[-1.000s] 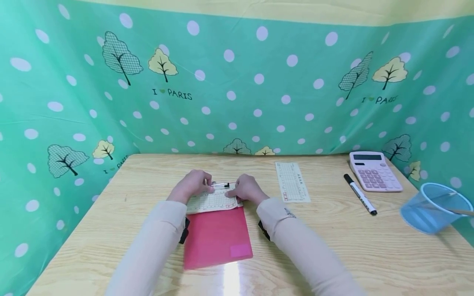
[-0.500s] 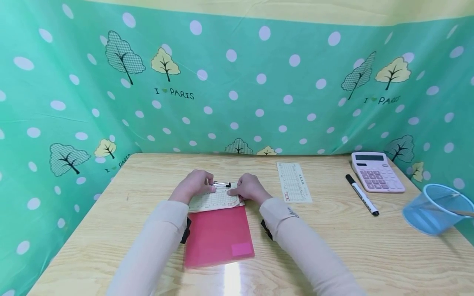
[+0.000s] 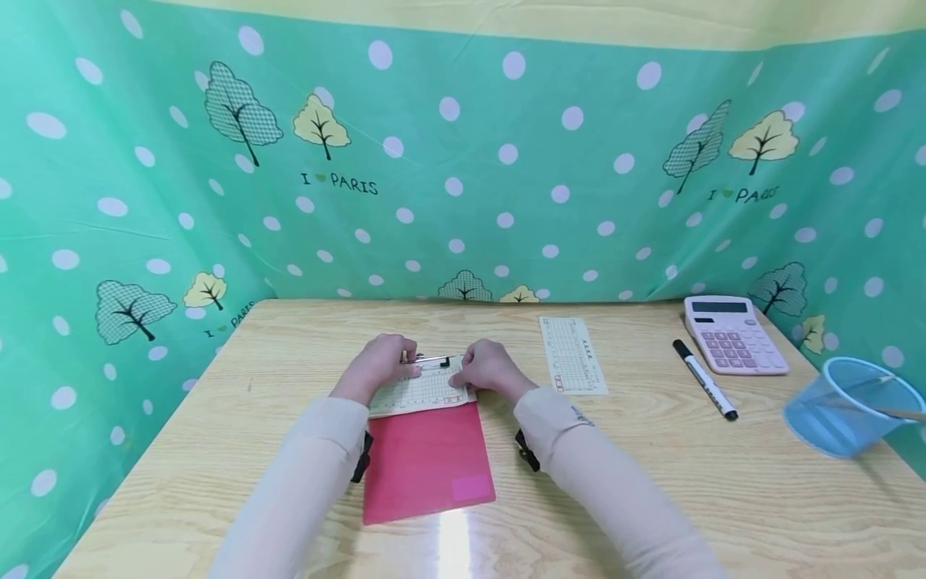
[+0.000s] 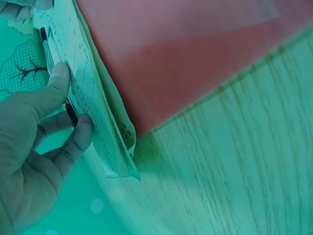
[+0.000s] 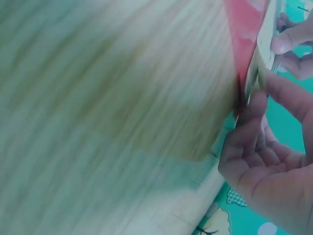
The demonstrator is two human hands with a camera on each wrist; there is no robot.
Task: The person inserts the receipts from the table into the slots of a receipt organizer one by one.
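Observation:
A sheaf of printed paper slips [image 3: 415, 394] lies over the upper part of a red folder [image 3: 427, 462]. Across its top edge runs a thin metal clip bar [image 3: 432, 360] with black ends. My left hand [image 3: 378, 363] pinches the sheaf and bar at the upper left. In the left wrist view, the thumb [image 4: 59, 78] lies on the slips beside the bar, and the slips' loose edges fan apart. My right hand [image 3: 492, 370] pinches the sheaf's right edge, thumb on top. The right wrist view shows its fingertips [image 5: 257, 103] at the slips' edge, which is seen nearly side-on.
A single printed slip [image 3: 573, 355] lies right of the hands. Farther right are a black-capped marker [image 3: 705, 380], a pink calculator [image 3: 734, 336] and a blue mesh pen cup [image 3: 832, 414] holding a stick. A green patterned curtain [image 3: 463, 161] stands behind the wooden table [image 3: 289, 346].
My right hand and its thumb have shifted slightly to the right along the slips' edge. The left hand keeps its pinch at the clip bar, and the folder stays in place.

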